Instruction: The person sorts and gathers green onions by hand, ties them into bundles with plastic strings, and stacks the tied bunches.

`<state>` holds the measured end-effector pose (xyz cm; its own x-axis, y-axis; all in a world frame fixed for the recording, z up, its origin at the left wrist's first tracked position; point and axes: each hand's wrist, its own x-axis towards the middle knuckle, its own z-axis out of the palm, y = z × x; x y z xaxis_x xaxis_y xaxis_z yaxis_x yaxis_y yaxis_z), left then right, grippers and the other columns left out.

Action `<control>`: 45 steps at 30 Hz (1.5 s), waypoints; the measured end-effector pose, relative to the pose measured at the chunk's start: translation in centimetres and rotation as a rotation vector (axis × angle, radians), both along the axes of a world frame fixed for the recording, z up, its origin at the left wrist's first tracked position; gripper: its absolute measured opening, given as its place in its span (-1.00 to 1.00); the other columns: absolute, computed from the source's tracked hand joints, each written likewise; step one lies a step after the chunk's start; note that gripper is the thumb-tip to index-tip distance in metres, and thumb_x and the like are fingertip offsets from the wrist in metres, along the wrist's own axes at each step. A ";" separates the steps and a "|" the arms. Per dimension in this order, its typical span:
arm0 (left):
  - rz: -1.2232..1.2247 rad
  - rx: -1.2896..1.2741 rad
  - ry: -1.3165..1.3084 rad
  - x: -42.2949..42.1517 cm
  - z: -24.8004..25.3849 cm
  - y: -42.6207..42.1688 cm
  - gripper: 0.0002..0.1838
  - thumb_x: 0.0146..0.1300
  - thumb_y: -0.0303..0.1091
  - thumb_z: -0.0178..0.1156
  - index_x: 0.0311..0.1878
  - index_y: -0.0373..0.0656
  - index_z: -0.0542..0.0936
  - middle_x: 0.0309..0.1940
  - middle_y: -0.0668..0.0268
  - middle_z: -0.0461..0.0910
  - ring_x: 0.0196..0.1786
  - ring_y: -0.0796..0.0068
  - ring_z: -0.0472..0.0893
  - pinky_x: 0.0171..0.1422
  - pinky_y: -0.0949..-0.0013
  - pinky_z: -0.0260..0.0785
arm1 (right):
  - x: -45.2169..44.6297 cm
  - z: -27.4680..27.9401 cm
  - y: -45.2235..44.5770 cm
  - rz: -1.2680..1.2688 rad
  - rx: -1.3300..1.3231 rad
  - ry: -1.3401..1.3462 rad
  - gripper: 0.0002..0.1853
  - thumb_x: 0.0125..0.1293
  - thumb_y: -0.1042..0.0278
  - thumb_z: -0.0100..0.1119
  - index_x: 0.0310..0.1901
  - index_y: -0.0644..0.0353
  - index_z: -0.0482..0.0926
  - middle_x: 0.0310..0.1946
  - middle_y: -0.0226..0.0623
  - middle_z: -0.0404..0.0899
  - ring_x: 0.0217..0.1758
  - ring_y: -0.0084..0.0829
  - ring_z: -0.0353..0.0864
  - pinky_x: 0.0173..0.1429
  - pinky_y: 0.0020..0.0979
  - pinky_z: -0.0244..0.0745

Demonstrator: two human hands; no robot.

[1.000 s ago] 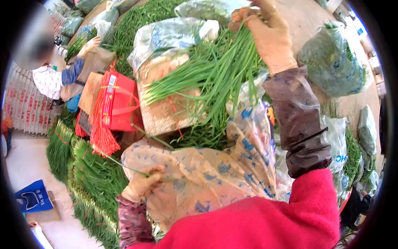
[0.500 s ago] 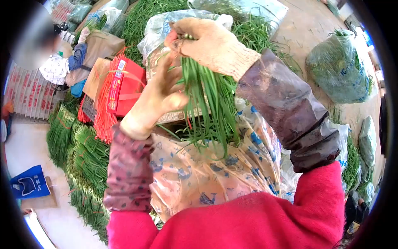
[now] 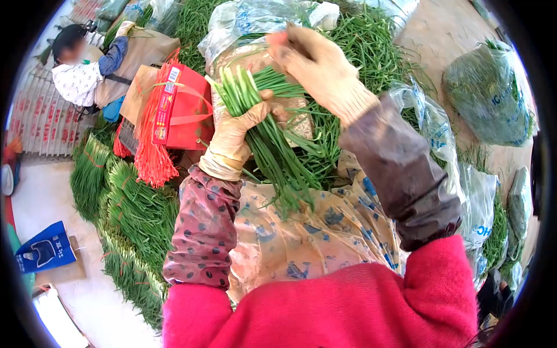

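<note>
My left hand (image 3: 241, 130), in a pale glove, is closed around a bunch of garlic chives (image 3: 255, 110). Their white cut ends point up and away, and the green leaves hang down toward my lap. Above and right of the bunch is my right hand (image 3: 325, 69), in a knitted glove with a reddish fingertip. Its fingers are loosely bent and a little blurred, with a gap at the thumb and nothing visible in them. More chives (image 3: 284, 81) lie behind the held bunch, on a worn board (image 3: 299, 122).
A red box (image 3: 188, 110) with red ties (image 3: 154, 151) stands left of the board. Tied chive bundles (image 3: 136, 214) are stacked at the left. Loose chives (image 3: 371, 64) and a filled plastic bag (image 3: 487, 95) lie to the right. Another person (image 3: 81, 75) sits at the upper left.
My left hand has closed around the chives, which my right hand held before. The bunch is lower and tilted, white ends up. My right hand has let go and moved right.
</note>
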<state>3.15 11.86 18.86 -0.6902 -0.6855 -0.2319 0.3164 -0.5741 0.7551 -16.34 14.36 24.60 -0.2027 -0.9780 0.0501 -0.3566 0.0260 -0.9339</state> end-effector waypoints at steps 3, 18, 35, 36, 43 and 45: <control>0.121 0.042 -0.004 1.0 -1.6 -0.2 -0.66 0.28 -0.45 0.20 0.10 -0.25 0.46 -0.17 0.06 0.60 -0.11 0.16 0.63 0.05 0.11 0.53 | 0.5 -1.6 3.3 0.064 0.031 -0.020 -0.74 0.32 0.13 0.10 -0.15 0.12 0.61 -0.39 -0.29 0.64 -0.32 -0.48 0.61 -0.15 -0.43 0.49; 0.060 0.102 0.041 6.2 0.0 -3.4 -0.74 0.30 -0.44 0.18 0.04 -0.20 0.50 -0.12 0.08 0.60 0.03 0.11 0.59 0.18 0.05 0.47 | -1.9 -8.0 2.9 0.519 0.473 -0.015 -0.58 0.19 0.17 0.24 0.01 0.24 0.58 -0.27 -0.15 0.66 -0.21 -0.32 0.62 -0.07 -0.35 0.48; 0.105 -0.271 0.376 13.0 -0.4 -3.4 -0.77 0.24 -0.34 0.28 -0.09 0.05 0.46 -0.26 0.33 0.58 -0.09 0.26 0.59 0.22 -0.26 0.34 | 0.9 -5.4 5.1 0.212 0.175 -0.172 -0.63 0.21 0.37 0.23 0.06 0.21 0.52 -0.06 -0.21 0.63 -0.11 -0.28 0.68 -0.02 -0.42 0.55; 0.129 -0.264 0.363 13.0 -0.6 -3.0 -0.77 0.24 -0.32 0.29 -0.10 0.04 0.46 -0.26 0.31 0.60 -0.09 0.26 0.59 0.22 -0.26 0.34 | 1.0 -4.7 5.2 0.328 0.205 -0.205 -0.58 0.17 0.32 0.29 0.08 0.21 0.52 0.01 -0.20 0.59 -0.02 -0.26 0.65 0.04 -0.40 0.53; 0.119 -0.200 0.330 11.7 -1.3 -1.3 -0.76 0.22 -0.35 0.29 -0.06 0.04 0.52 -0.18 0.24 0.61 0.03 0.16 0.54 0.22 -0.26 0.32 | 5.7 -7.6 4.8 0.352 0.119 -0.297 -0.74 0.18 0.32 0.29 -0.13 0.22 0.59 -0.28 -0.28 0.65 -0.28 -0.37 0.63 -0.17 -0.41 0.49; 0.135 -0.156 0.314 12.1 -1.9 -1.3 -0.77 0.20 -0.35 0.31 -0.08 0.01 0.56 -0.01 0.22 0.56 0.20 0.03 0.47 0.19 -0.25 0.38 | 4.9 -4.2 4.3 0.279 0.423 -0.629 -0.77 0.27 0.30 0.24 -0.14 0.26 0.60 -0.41 -0.33 0.62 -0.46 -0.60 0.50 -0.40 -0.54 0.35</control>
<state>15.21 10.55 16.94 -0.6125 -0.7853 0.0907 0.6112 -0.3976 0.6844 -11.41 18.65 20.39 0.1842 -0.9074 -0.3777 0.1874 0.4096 -0.8928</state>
